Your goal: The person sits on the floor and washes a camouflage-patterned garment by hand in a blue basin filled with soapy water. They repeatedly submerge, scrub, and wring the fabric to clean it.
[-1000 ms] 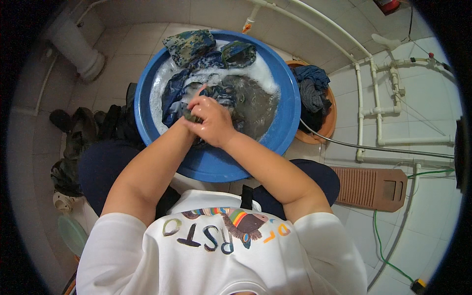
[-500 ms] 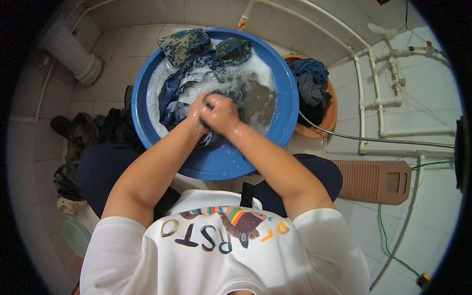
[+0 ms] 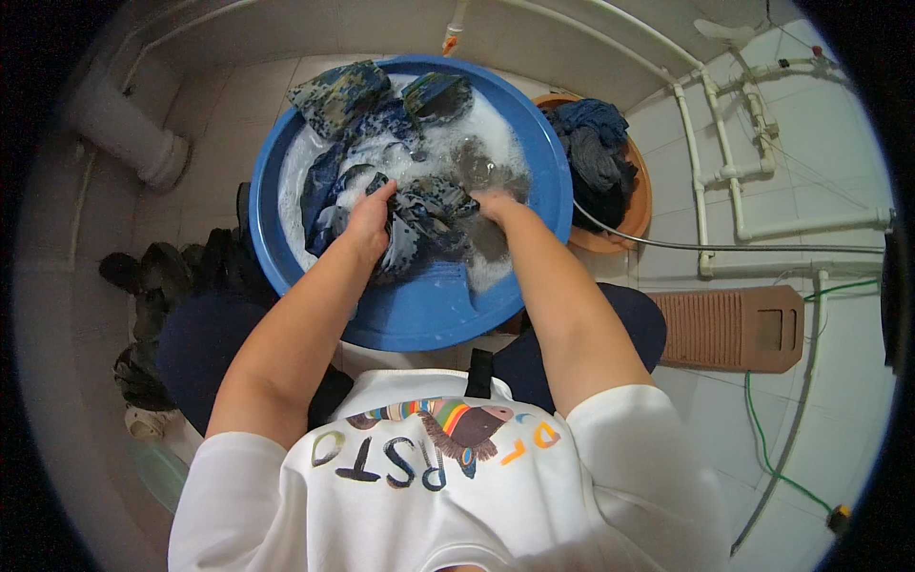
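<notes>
A large round blue basin (image 3: 556, 191) in front of me holds foamy, greyish water and wet clothes. Between my hands a camouflage-print garment (image 3: 429, 217) is stretched out above the suds. My left hand (image 3: 368, 224) is closed on its left side, thumb on top. At the opposite end my right hand (image 3: 498, 206) grips the cloth's edge, its fingers partly hidden. More camouflage cloth (image 3: 341, 93) is heaped against the basin's far left wall, partly sunk in foam. A ridged blue slope (image 3: 434, 281) is built into the basin's near side.
An orange basin (image 3: 640, 212) of dark clothes (image 3: 600, 157) stands to the right, with a grey hose (image 3: 743, 248) running past. A brown washboard (image 3: 729, 329) lies by my right knee. Dark clothes (image 3: 152, 296) are piled at left. White pipes (image 3: 696, 162) line the right wall.
My hands, pressed together over the bunched cloth before, have drawn apart. The garment now spreads between them, with the right hand farther right. The whole view has shifted slightly.
</notes>
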The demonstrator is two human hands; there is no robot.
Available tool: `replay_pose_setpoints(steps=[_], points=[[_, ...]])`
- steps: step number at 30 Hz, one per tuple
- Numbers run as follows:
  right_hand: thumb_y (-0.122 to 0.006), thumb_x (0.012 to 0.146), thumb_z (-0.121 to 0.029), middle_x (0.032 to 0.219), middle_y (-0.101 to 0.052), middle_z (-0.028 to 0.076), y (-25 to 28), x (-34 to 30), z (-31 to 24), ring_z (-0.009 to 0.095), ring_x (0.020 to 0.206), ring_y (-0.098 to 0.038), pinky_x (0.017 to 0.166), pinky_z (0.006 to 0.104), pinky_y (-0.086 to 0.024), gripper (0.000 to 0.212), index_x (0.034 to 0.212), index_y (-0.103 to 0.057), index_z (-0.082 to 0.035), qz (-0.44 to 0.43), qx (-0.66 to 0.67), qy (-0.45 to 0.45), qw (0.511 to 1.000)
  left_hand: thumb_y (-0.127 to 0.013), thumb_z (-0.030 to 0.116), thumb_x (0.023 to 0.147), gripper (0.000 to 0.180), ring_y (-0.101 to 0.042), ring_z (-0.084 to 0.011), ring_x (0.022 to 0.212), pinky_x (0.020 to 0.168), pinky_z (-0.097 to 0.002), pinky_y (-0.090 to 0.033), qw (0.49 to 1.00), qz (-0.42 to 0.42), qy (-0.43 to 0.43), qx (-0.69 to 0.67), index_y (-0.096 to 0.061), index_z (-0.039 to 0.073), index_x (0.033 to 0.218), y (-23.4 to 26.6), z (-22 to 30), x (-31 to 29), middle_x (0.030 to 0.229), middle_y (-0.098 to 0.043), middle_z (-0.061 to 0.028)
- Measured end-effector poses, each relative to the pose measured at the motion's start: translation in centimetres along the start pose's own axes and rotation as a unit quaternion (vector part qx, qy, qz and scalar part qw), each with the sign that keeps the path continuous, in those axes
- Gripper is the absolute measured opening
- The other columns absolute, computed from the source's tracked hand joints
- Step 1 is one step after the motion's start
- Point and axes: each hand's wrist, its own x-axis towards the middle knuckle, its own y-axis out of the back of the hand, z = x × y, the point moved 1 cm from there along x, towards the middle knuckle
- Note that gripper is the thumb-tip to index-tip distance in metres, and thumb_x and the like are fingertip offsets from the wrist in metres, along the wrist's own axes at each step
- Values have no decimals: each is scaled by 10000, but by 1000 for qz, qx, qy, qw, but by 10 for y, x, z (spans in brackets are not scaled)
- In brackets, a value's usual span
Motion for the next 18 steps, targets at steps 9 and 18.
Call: replay_pose_setpoints(steps=[9, 18], points=[[-716, 611, -192, 911, -578, 119, -7, -103, -119, 234, 844, -546, 759, 309, -424, 287, 763, -538, -27, 176, 224, 505, 815, -422, 474, 836, 492, -496, -266, 1019, 899, -401, -376, 985, -134, 63, -88, -524, 57, 1077, -43, 29, -59, 1085, -537, -109], [-620, 613, -338, 783, -593, 124, -18, -138, -121, 318, 731, -556, 649, 384, -449, 308, 789, -612, -85, 277, 137, 469, 827, -408, 386, 857, 411, -554, -261, 862, 792, -388, -444, 998, -8, -56, -6, -498, 36, 1054, -32, 3, -52, 1041, -537, -118]])
